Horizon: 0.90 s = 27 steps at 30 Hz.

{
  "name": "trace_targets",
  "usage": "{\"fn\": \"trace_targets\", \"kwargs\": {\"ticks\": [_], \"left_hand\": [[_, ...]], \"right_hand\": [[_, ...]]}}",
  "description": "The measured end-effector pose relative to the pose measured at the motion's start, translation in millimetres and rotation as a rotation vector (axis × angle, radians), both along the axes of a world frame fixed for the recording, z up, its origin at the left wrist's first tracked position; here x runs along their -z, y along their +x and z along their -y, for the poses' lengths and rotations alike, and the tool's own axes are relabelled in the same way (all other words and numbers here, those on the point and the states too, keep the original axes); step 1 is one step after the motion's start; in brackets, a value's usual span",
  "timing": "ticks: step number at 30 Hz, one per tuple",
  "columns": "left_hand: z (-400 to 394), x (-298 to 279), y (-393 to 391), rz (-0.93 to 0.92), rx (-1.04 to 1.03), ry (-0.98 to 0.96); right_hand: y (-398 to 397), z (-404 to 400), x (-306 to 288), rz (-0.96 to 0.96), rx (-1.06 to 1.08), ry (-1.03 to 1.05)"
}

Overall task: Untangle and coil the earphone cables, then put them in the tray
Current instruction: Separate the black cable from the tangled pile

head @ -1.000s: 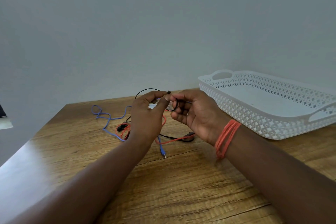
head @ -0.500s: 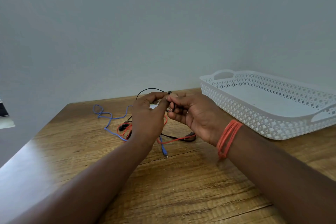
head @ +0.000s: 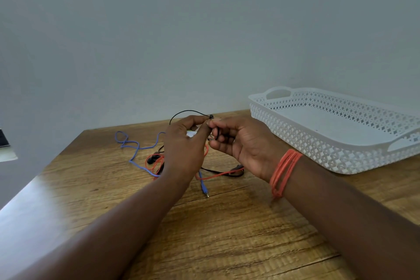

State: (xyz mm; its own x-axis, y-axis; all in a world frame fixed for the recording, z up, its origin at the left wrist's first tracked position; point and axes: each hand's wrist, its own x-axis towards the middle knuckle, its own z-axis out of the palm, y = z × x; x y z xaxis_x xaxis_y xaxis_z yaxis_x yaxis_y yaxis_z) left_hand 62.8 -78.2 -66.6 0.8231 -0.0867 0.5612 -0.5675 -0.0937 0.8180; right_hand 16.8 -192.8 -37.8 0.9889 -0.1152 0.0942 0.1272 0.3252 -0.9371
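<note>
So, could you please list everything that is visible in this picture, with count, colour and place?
black earphone cable: one, black, held up between both hands, the rest trailing to the table
red earphone cable: one, red, lying tangled on the table under the hands
blue earphone cable: one, blue, on the table left of the hands, its plug pointing toward the camera
tray: one, white, perforated walls, on the table at right, nothing visible inside
table: one, brown wood grain
wristband: one, orange cords, on the right wrist
left hand: one, pinching the black cable
right hand: one, fingers curled round the black cable
</note>
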Motion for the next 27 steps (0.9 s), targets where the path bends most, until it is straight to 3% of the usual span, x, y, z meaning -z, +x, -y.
{"fn": "trace_targets", "kwargs": {"ticks": [14, 27], "left_hand": [[-0.4, 2.4, 2.9, 0.098, 0.013, 0.065], [-4.7, 5.7, 5.4, 0.236, -0.084, 0.268]], "right_hand": [[-1.7, 1.1, -1.2, -0.013, 0.007, 0.056], [-1.7, 6.3, -3.5, -0.12, -0.012, 0.101]]}}
